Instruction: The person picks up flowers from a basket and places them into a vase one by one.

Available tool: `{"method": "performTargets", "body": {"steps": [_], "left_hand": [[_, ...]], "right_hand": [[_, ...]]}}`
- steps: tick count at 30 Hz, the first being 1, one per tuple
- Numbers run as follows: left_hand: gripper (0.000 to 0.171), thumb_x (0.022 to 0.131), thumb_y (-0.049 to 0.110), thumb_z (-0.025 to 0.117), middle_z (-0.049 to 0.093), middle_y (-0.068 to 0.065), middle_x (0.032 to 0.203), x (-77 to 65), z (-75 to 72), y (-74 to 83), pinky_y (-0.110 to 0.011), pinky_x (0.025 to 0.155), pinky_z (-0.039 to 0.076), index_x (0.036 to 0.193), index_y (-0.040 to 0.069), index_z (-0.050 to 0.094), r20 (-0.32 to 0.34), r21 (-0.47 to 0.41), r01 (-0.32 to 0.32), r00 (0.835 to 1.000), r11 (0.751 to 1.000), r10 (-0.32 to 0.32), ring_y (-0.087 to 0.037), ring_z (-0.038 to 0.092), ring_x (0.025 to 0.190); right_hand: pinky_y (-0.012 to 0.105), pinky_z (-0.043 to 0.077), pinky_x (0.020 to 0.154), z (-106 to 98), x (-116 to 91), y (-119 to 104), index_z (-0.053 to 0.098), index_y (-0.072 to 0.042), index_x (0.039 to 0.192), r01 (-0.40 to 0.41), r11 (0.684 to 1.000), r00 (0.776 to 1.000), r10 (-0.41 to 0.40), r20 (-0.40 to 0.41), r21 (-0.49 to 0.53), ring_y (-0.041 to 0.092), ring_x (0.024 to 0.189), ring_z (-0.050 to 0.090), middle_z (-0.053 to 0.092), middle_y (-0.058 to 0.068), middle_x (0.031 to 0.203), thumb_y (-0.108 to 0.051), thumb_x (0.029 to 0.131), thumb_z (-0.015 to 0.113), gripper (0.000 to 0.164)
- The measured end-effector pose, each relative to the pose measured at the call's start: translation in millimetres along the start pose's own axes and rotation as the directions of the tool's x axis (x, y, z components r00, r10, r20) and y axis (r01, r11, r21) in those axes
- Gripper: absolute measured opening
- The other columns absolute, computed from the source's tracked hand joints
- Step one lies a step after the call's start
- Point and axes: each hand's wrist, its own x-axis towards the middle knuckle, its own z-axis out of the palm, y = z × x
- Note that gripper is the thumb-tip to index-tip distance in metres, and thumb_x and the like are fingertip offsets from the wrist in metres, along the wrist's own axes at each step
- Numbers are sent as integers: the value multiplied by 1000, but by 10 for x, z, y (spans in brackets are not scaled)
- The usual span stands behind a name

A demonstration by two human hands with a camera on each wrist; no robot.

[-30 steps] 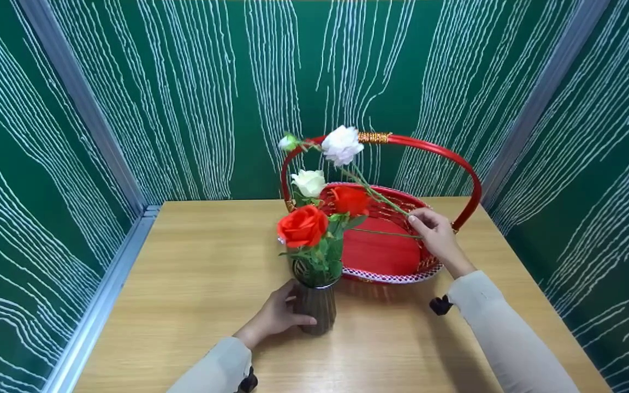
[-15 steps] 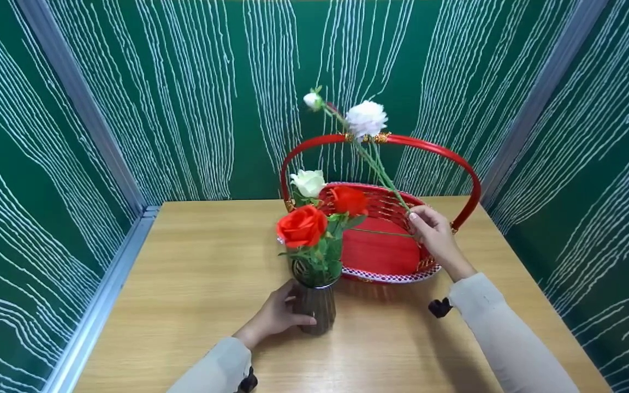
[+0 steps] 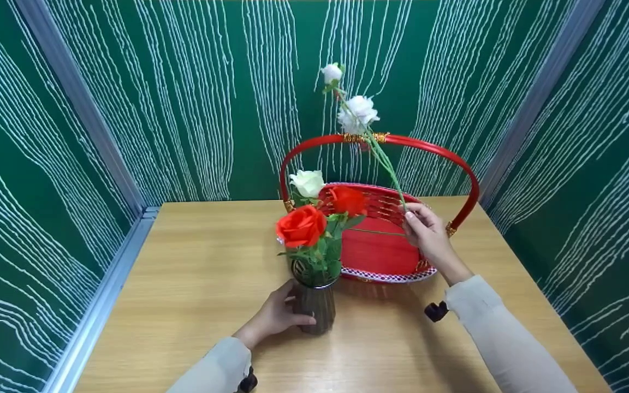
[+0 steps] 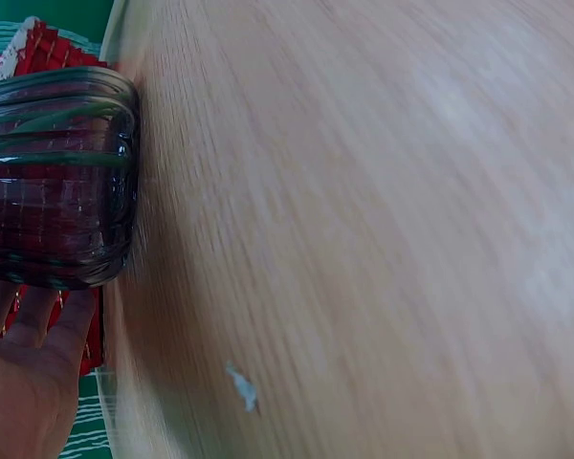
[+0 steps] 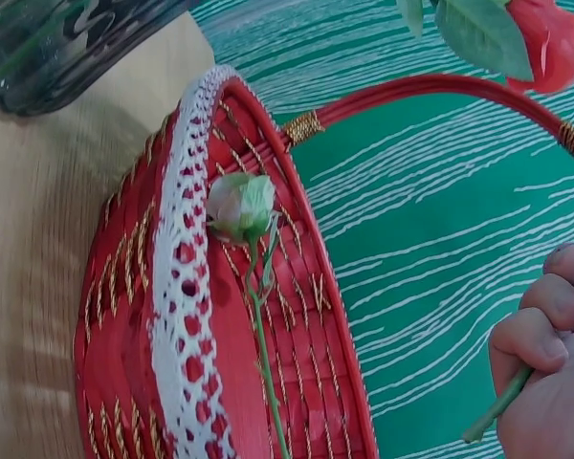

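Note:
My left hand [image 3: 275, 314] grips a dark glass vase [image 3: 321, 311] on the table, its thumb across the front. Two red roses, the nearer rose [image 3: 302, 226] and one behind it, stand in the vase with a white rose [image 3: 307, 183] and green leaves. My right hand [image 3: 430, 233] pinches the green stem of a white flower [image 3: 362, 111] with a white bud [image 3: 332, 73] at its tip. The spray leans up and left above the basket. The cut stem end [image 5: 496, 409] pokes out below the curled fingers in the right wrist view.
A red woven basket [image 3: 385, 278] with white lace trim stands behind the vase. Its tall arched handle [image 3: 445, 154] rises close to my right hand. Inside lies another stem with a pale rosebud [image 5: 241, 207]. Green white-streaked panels [image 3: 194, 98] enclose the table's back and sides.
My right hand has swung the white flower up from over the vase, tilting it more upright, and shifted slightly left. My left hand and the vase have stayed put.

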Motion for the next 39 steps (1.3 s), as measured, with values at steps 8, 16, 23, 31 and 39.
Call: {"method": "performTargets", "body": {"steps": [8, 16, 23, 31, 39], "left_hand": [[72, 82, 17, 98, 70, -12, 133, 0, -11, 10, -43, 114, 58, 140, 5, 58, 1, 19, 5, 1000, 1000, -5, -27, 67, 128], [73, 81, 17, 98, 70, -12, 133, 1, -16, 2, -43, 114, 57, 141, 6, 57, 0, 15, 9, 1000, 1000, -9, -28, 67, 129], [74, 81, 17, 98, 71, -13, 133, 3, -13, 4, -41, 112, 59, 142, 6, 57, -4, 20, -2, 1000, 1000, 2, -29, 67, 129], [72, 80, 17, 99, 72, -11, 130, -7, -7, 39, -45, 114, 57, 138, 6, 58, -13, 38, -9, 1000, 999, 9, -25, 68, 125], [71, 80, 17, 99, 72, -10, 129, -5, -3, 43, -46, 114, 58, 137, 7, 58, -18, 46, -5, 1000, 999, 6, -25, 68, 125]], "right_hand": [[19, 25, 44, 129, -46, -14, 68, -20, 119, 39, 996, 995, -47, 92, 86, 8, 52, 38, 49, 0, 69, -12, 116, 49, 20], [34, 14, 51, 282, -111, -107, 55, -7, 114, 1, 969, 981, -49, 186, 246, 15, 55, 32, 55, 0, 74, -6, 115, 40, 15], [33, 15, 52, 387, -163, -203, 63, -10, 118, -1, 944, 981, -63, 184, 330, 17, 57, 28, 53, -2, 74, -8, 116, 37, 25], [23, 37, 56, 470, -210, -272, 62, -14, 116, -22, 909, 980, -62, 189, 416, 13, 60, 44, 57, 0, 75, -9, 116, 38, 25], [27, 65, 79, 519, -260, -301, 63, -10, 118, 11, 896, 957, -139, 257, 443, 14, 83, 71, 73, 3, 94, -1, 115, 43, 22]]}}
